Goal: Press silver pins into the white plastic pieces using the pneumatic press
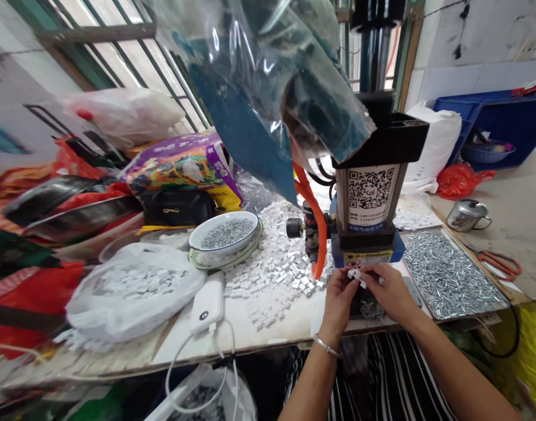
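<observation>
Small white plastic pieces (356,275) are held between the fingertips of both hands, just below the front of a black and blue press (367,202). My left hand (338,295), with a bracelet at the wrist, pinches them from the left. From the right, my right hand (388,289) closes its fingers on them too. How many pieces each hand holds is hard to make out. Loose white pieces (285,257) lie heaped on the table left of the press. Beneath the hands is a dark spot with small metal parts (371,310).
A tray of metal pins (456,272) lies right of the press, with orange-handled scissors (498,261) and a metal mug (468,215) beyond. To the left are an enamel bowl (226,234), a white power bank (208,301) with a cable and a plastic bag (131,289). An orange hose (321,234) hangs near the press.
</observation>
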Demonstrator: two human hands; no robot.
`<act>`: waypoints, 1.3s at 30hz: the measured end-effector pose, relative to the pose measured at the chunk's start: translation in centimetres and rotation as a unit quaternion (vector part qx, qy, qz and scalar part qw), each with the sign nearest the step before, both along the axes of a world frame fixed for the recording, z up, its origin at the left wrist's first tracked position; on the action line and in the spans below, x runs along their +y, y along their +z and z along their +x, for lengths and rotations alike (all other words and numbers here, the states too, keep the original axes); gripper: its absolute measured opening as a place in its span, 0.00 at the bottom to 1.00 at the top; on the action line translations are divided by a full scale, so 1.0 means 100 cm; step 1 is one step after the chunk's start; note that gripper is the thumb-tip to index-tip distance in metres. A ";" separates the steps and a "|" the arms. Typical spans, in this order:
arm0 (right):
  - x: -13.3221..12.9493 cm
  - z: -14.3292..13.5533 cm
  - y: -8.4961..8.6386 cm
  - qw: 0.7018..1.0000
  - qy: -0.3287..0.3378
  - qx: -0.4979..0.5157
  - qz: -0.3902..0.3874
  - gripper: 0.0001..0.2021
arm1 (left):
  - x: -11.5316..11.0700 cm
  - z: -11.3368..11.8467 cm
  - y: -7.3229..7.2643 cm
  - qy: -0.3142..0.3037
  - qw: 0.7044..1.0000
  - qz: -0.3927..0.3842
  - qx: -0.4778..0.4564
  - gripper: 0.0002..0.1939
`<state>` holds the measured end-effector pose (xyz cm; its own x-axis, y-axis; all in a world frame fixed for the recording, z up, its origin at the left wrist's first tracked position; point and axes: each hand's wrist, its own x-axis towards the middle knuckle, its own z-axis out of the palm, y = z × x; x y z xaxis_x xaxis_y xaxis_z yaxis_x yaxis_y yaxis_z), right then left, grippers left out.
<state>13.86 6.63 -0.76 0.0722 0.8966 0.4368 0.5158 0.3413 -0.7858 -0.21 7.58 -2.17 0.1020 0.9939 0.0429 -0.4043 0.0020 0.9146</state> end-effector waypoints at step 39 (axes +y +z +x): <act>-0.082 0.085 -0.079 0.965 -0.077 -0.249 0.043 0.10 | 0.000 0.001 0.009 -0.026 0.997 0.017 0.065 0.13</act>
<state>22.37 -1.57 -8.71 -0.0360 0.8505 0.5247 0.8714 0.2837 -0.4001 -0.11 7.58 -1.28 0.1602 0.9853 0.0600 -0.2823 -0.0125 0.9592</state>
